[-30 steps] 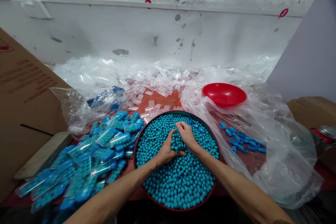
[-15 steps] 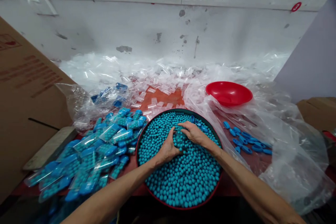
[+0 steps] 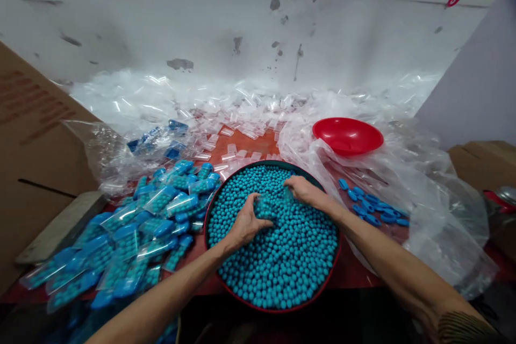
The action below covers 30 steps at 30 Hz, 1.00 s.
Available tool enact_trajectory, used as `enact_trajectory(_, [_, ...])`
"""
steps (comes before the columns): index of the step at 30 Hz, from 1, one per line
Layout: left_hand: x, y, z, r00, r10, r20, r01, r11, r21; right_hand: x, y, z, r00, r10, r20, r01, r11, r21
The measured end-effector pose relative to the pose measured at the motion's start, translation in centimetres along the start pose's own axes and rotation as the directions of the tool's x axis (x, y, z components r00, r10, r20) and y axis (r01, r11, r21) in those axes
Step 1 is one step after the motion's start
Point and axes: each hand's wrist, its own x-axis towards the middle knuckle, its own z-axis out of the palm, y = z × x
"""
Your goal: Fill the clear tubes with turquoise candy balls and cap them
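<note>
Both hands dig into the blue beads at frame centre, left hand cupping beads (right hand half-curled, farther up).

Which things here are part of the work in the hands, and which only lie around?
In the work: left hand, right hand, beads, round tray, small bag.
Lying about: red bowl, filled bags, blue clips, cardboard box.

even, fairly bright overhead light; soft shadows only. glare streaks the clear plastic bags behind the round tray of blue beads. wide-angle bending warps the edges; the frame's bottom corners go dark and soft.
</note>
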Motion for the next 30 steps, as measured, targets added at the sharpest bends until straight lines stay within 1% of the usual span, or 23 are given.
enact_trajectory(3, [-0.2, 0.0, -0.2, 1.000, -0.011, 0.005, 0.011, 1.000, 0.008, -0.6, -0.2, 2.3, 0.995, 0.011, 0.095, -0.018, 0.997, 0.071])
enact_trajectory(5, [-0.3, 0.0, -0.5, 0.999, -0.027, 0.045, 0.027, 1.000, 0.000, -1.0, -0.4, 3.1, 0.984, 0.009, 0.180, -0.037, 0.987, 0.154])
enact_trajectory(7, [-0.3, 0.1, -0.7, 0.995, -0.039, 0.094, 0.041, 0.999, -0.021, -1.1, -0.5, 3.1, 0.955, 0.004, 0.298, -0.081, 0.965, 0.249])
enact_trajectory(9, [-0.2, 0.1, -1.0, 0.992, -0.045, 0.116, 0.049, 0.998, -0.031, -1.1, -0.2, 2.6, 0.908, 0.007, 0.419, -0.162, 0.929, 0.334])
enact_trajectory(11, [-0.2, 0.1, -1.0, 0.992, -0.041, 0.120, 0.045, 0.999, -0.031, -1.1, 0.1, 2.1, 0.870, 0.023, 0.493, -0.252, 0.879, 0.405])
enact_trajectory(12, [-0.1, 0.1, -1.0, 0.992, -0.032, 0.119, 0.036, 0.999, -0.034, -1.2, 0.3, 2.0, 0.860, 0.030, 0.509, -0.289, 0.851, 0.438])
enact_trajectory(14, [-0.1, 0.0, -1.0, 0.993, -0.013, 0.115, 0.018, 0.999, -0.043, -1.3, 0.4, 2.0, 0.855, 0.042, 0.517, -0.341, 0.796, 0.501])
enact_trajectory(17, [-0.1, -0.2, -0.9, 0.995, -0.012, 0.102, 0.016, 0.999, -0.042, -1.5, 0.2, 2.3, 0.856, 0.052, 0.514, -0.385, 0.727, 0.569])
enact_trajectory(22, [0.1, 0.0, -0.9, 0.995, -0.012, 0.098, 0.015, 1.000, -0.026, -1.9, -0.3, 2.0, 0.841, 0.051, 0.538, -0.478, 0.536, 0.696])
enact_trajectory(23, [0.2, 0.1, -0.9, 0.996, -0.016, 0.091, 0.019, 0.999, -0.027, -1.9, -0.3, 1.9, 0.847, 0.057, 0.529, -0.475, 0.528, 0.704])
enact_trajectory(25, [0.2, 0.2, -0.9, 0.997, -0.028, 0.074, 0.031, 0.999, -0.044, -1.9, -0.3, 1.9, 0.880, 0.105, 0.463, -0.433, 0.579, 0.691])
enact_trajectory(27, [0.2, 0.2, -0.9, 0.997, -0.039, 0.073, 0.044, 0.997, -0.064, -1.6, -0.3, 2.1, 0.914, 0.189, 0.358, -0.390, 0.651, 0.651])
enact_trajectory(28, [0.2, 0.2, -1.0, 0.996, -0.041, 0.073, 0.046, 0.996, -0.070, -1.4, -0.2, 2.3, 0.924, 0.235, 0.303, -0.378, 0.684, 0.623])
enact_trajectory(30, [0.1, 0.1, -1.1, 0.996, -0.038, 0.081, 0.044, 0.996, -0.072, -0.9, -0.2, 2.7, 0.928, 0.308, 0.209, -0.372, 0.741, 0.559])
